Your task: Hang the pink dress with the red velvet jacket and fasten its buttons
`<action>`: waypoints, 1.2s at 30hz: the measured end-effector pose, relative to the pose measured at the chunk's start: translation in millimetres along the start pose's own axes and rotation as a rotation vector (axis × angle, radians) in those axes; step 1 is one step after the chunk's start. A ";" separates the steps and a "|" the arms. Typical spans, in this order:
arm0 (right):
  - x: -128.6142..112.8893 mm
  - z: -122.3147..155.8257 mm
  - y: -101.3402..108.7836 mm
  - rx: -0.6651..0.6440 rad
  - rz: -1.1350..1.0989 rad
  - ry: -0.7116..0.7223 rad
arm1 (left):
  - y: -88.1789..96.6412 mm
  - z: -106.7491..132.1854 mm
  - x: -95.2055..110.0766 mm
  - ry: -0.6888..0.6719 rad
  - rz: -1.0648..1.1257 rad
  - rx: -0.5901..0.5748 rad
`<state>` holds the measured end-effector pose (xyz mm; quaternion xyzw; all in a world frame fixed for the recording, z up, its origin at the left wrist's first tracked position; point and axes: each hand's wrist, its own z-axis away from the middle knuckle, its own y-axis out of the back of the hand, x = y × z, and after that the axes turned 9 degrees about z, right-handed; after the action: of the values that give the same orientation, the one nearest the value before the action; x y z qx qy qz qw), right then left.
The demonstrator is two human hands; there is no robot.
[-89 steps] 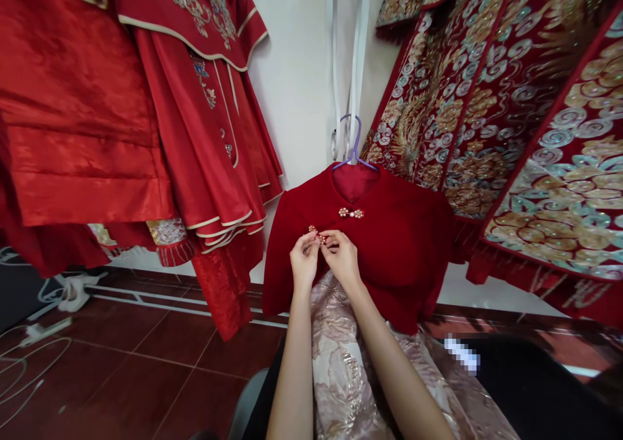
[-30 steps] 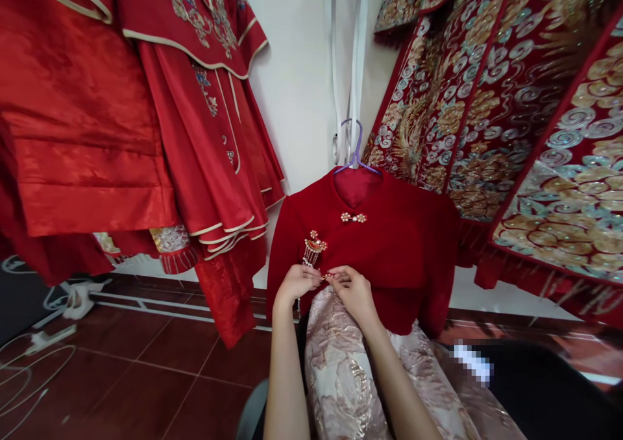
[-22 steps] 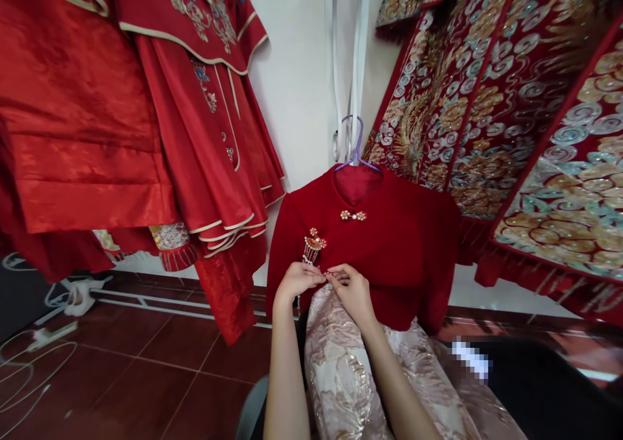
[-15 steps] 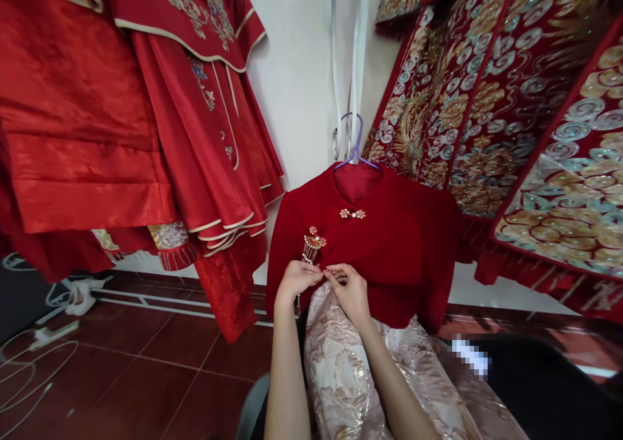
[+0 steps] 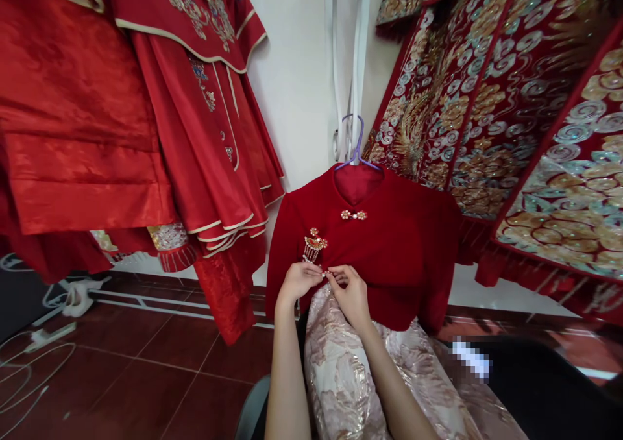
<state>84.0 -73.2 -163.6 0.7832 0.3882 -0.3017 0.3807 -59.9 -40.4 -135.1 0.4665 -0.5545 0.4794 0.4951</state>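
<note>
A red velvet jacket (image 5: 389, 258) hangs on a purple hanger (image 5: 359, 146) in front of me. A beaded clasp (image 5: 354, 215) joins its neckline, and a fan-shaped brooch (image 5: 314, 245) with bead tassels sits on the chest at the left. Below that brooch, my left hand (image 5: 300, 281) is closed in a pinch at a small pearl bead (image 5: 324, 274). My right hand (image 5: 351, 294) pinches at the same bead from the other side, fingertips nearly meeting the left ones. Fingers partly hide what they grip. Pale brocade fabric (image 5: 341, 362) lies under both forearms.
Red garments (image 5: 195, 135) hang at the left, embroidered ones (image 5: 487, 115) at the right. A white rack post (image 5: 357, 50) stands behind the jacket. White shoes (image 5: 78, 297) and cables (image 5: 48, 372) lie low at the left. Something black (image 5: 540, 375) is at the lower right.
My fingers have shifted slightly, and the small pearl bead now shows more clearly between them. Both hands stay at the same place on the jacket.
</note>
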 end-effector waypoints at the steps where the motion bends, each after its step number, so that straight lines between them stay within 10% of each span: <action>1: -1.7 -1.7 4.8 -0.031 -0.011 -0.009 | 1.9 0.3 1.1 -0.009 -0.001 0.008; 10: -13.5 -17.6 65.7 -0.040 -0.263 -0.135 | 25.7 4.3 23.0 -0.258 0.000 0.385; 20: -9.3 -10.5 42.7 -0.152 0.024 -0.131 | 7.6 17.7 24.1 -0.209 -0.249 -0.119; 36: -3.8 -5.4 30.4 -0.223 0.014 -0.085 | 1.0 9.3 9.4 -0.239 -0.339 -0.079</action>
<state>108.5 -82.6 -146.8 0.7251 0.3974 -0.2872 0.4835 -62.6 -50.0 -126.2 0.5868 -0.5411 0.3083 0.5176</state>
